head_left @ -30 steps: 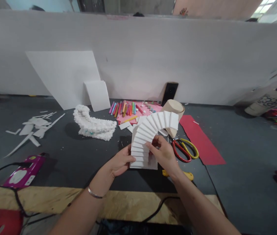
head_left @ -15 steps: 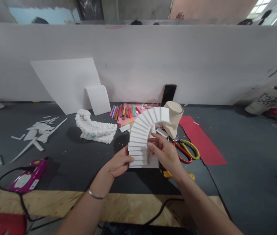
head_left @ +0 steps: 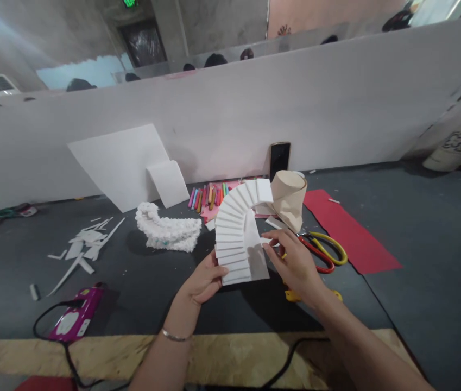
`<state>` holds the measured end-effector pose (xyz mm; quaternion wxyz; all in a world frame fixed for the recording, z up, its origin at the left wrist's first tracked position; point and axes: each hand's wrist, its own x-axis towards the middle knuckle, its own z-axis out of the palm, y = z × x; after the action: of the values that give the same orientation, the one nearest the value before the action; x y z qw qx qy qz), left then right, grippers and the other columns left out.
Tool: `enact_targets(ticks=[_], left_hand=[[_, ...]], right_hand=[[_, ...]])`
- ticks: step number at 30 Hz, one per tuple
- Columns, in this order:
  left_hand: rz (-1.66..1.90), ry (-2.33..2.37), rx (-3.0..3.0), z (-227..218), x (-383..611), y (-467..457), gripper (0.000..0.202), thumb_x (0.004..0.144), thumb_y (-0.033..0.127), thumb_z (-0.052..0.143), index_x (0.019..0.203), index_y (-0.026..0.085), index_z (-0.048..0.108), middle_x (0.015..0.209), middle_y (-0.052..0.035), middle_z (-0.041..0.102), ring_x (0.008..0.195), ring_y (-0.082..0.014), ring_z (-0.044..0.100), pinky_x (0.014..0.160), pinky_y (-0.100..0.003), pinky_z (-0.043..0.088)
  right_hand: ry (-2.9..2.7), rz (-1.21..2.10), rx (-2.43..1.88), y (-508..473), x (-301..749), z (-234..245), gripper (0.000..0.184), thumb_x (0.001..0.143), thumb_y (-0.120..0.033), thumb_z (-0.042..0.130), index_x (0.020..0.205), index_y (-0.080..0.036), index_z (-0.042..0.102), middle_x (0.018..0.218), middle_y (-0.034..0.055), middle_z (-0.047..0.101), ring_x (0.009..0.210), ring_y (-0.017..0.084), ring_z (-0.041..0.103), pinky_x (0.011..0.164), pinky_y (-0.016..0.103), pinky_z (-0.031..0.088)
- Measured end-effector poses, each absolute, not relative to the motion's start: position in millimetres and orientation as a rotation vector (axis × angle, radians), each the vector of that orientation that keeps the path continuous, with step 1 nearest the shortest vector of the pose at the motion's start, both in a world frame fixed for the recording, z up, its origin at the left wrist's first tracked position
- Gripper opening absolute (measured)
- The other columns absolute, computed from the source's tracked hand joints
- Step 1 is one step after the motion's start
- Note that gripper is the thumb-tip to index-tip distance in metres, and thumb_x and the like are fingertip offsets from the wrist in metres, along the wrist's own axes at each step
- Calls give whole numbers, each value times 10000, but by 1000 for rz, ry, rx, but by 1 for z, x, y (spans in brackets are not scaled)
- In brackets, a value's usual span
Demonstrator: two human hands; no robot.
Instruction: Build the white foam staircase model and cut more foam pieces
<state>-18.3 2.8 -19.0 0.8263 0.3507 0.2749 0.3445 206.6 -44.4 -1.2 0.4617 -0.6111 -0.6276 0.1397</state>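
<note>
A curved white staircase model (head_left: 232, 228), with several fanned steps and a flat white panel, is tilted up above the dark table. My left hand (head_left: 206, 277) grips its lower left side, thumb on the front of the bottom steps and the other fingers mostly hidden behind. Just right of the panel, my right hand (head_left: 291, 258) is closed in a pinch on a small white piece (head_left: 270, 241), partly covered by the fingers. Beside that hand lie scissors (head_left: 328, 252) with red and yellow handles. A yellow tool (head_left: 293, 295) is partly hidden under the wrist.
A white fluffy curved piece (head_left: 169, 228) and white scraps (head_left: 86, 244) lie to the left. Behind are crayon-like sticks (head_left: 208, 196), a beige rolled cone (head_left: 289, 198) and a phone (head_left: 279, 157). Red sheet (head_left: 352, 233) lies right; a magenta corded device (head_left: 77, 315) sits near the front edge.
My right hand has moved from the staircase's inner curve to the right, away from the panel, with a small white piece now showing in its fingers. The camera view has tilted.
</note>
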Motion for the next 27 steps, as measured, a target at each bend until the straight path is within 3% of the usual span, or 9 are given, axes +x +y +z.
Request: enact_targets(ticks=[5, 11, 15, 21, 27], left_hand=[[738, 599, 775, -15, -20, 4, 543, 626, 58, 790, 1132, 189, 641, 1143, -114, 719, 1167, -299, 624, 1037, -432, 434], [723, 610, 797, -20, -23, 4, 563, 621, 75, 800, 1147, 187, 632, 1148, -127, 712, 1135, -314, 638, 999, -449, 451], [698, 605, 807, -24, -28, 4, 561, 630, 77, 799, 1155, 185, 630, 1150, -127, 710, 1112, -313, 650, 1002, -456, 449], [661, 584, 788, -24, -30, -1, 550, 640, 77, 790, 1154, 188, 631, 1148, -127, 711, 1117, -307, 648, 967, -425, 479], [598, 572, 762, -22, -39, -13, 557, 588, 72, 817, 1113, 160, 655, 1138, -147, 713, 1078, -315, 665, 913, -401, 506]], right_hand=[[-1634, 224, -1374, -50, 200, 2, 156, 919, -236, 502, 970, -233, 649, 971, 80, 680, 913, 225, 647, 806, 366, 519], [-1580, 215, -1332, -57, 204, 8, 129, 907, -263, 538, 949, -238, 658, 944, 76, 698, 919, 243, 643, 836, 394, 504], [-1257, 464, -1380, -53, 216, 12, 211, 908, -387, 550, 1030, -240, 641, 1015, 78, 697, 900, 240, 647, 827, 401, 503], [-779, 952, -1145, -46, 240, 22, 325, 910, -482, 514, 1130, -274, 632, 1181, 89, 692, 1103, 257, 649, 904, 423, 498], [-666, 986, -1172, -49, 257, 19, 306, 861, -516, 544, 1061, -329, 680, 1264, 80, 667, 1182, 280, 619, 990, 467, 454]])
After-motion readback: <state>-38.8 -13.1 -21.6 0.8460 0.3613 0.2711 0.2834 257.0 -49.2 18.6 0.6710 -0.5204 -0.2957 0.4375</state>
